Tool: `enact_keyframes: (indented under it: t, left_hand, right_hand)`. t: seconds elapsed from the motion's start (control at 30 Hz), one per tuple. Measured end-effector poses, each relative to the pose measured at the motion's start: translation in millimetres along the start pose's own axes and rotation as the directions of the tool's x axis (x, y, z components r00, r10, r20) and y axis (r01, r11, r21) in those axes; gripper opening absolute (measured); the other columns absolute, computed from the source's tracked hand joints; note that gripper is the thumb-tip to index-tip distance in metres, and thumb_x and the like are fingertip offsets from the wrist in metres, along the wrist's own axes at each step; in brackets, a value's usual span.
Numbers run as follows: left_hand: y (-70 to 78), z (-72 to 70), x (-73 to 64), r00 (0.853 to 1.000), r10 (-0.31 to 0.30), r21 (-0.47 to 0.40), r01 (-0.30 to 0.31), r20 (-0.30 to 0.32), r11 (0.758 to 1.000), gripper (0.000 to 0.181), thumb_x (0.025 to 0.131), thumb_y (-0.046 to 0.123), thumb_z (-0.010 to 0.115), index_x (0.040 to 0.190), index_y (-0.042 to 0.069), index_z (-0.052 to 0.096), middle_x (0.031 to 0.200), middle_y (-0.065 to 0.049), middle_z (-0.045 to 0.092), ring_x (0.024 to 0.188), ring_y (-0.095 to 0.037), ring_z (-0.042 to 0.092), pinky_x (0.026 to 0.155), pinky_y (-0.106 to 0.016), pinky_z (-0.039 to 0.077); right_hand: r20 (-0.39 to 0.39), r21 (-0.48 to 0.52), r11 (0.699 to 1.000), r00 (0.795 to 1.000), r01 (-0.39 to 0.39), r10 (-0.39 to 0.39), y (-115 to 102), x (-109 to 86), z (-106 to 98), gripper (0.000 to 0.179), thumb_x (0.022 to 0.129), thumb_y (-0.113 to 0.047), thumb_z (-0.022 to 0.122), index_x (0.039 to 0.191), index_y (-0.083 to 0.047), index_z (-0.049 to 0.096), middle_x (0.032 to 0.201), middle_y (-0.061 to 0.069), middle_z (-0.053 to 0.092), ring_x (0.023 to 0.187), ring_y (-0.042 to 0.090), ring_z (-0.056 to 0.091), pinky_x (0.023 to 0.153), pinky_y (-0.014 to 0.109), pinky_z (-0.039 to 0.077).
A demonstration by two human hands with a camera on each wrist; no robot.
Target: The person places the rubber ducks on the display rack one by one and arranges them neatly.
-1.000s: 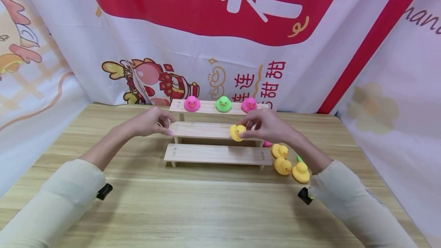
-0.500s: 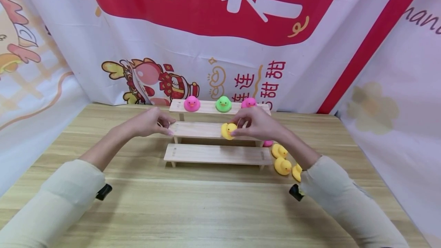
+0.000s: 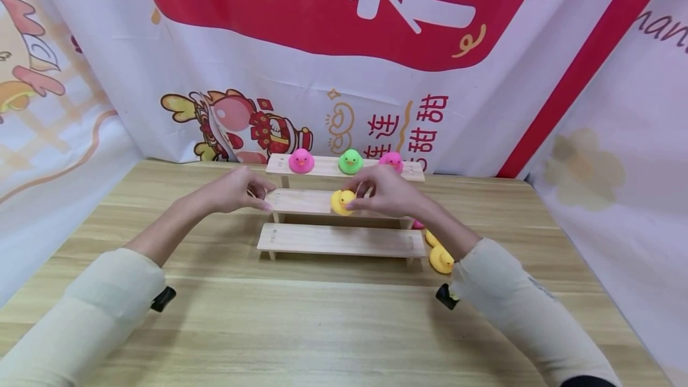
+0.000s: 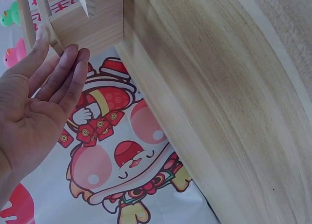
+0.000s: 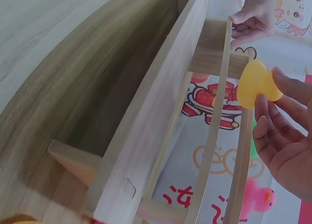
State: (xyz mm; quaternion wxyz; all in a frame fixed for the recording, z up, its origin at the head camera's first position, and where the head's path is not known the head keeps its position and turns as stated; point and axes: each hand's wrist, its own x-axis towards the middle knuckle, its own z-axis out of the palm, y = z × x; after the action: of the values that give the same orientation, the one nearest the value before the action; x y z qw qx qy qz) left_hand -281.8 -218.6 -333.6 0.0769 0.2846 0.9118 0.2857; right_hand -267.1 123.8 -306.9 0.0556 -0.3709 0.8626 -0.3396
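Where the pale wooden table (image 3: 333, 321) meets the backdrop, printed cloth banners (image 3: 322, 76) in red and white, with cartoon figures, close off the back and both sides.

Three-tier wooden step shelf (image 3: 338, 240) stands on the table near the back. Top tier carries a pink duck (image 3: 301, 161) at left, a green duck (image 3: 350, 162) in the middle, and a second pink duck (image 3: 391, 162) at right, that one partly hidden behind the right hand. Bottom tier bare. On the table just right of the shelf lie loose yellow ducks (image 3: 441, 259), partly covered by the right forearm; a bit of pink shows there too, too hidden to identify.

Right hand (image 3: 386, 194) is over the middle tier, roughly mid-length. Yellow duck (image 3: 341, 202) is pinched between the thumb and the fingers (image 5: 278, 114), which curl around it. The right wrist view shows the duck at the fingertips, right at the edge of the tier; whether it rests on the board cannot be told.

Left hand (image 3: 235, 189) is at the left end of the middle tier. The left wrist view shows its fingers (image 4: 61, 73) straight and together, tips touching the shelf's end, gripping nothing. Well apart from the yellow duck.

Both arms in cream sleeves (image 3: 97, 309).
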Motion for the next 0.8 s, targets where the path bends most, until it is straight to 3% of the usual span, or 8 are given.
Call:
enact_keyframes:
  t: [0.8]
  left_hand:
    - [1.2,0.5,1.8,1.0,-0.013,-0.018,0.013,0.004,1.0,0.042,0.086,0.006,0.085,0.118,-0.016,0.069,0.08,-0.005,0.072,0.076,-0.016,0.063,0.07,-0.027,0.054]
  right_hand:
    - [0.01,-0.044,0.999,1.0,0.005,-0.005,-15,19.3,16,0.028,0.088,-0.015,0.085,0.113,-0.005,0.078,0.1,0.004,0.075,0.088,0.013,0.069,0.081,0.027,0.057]
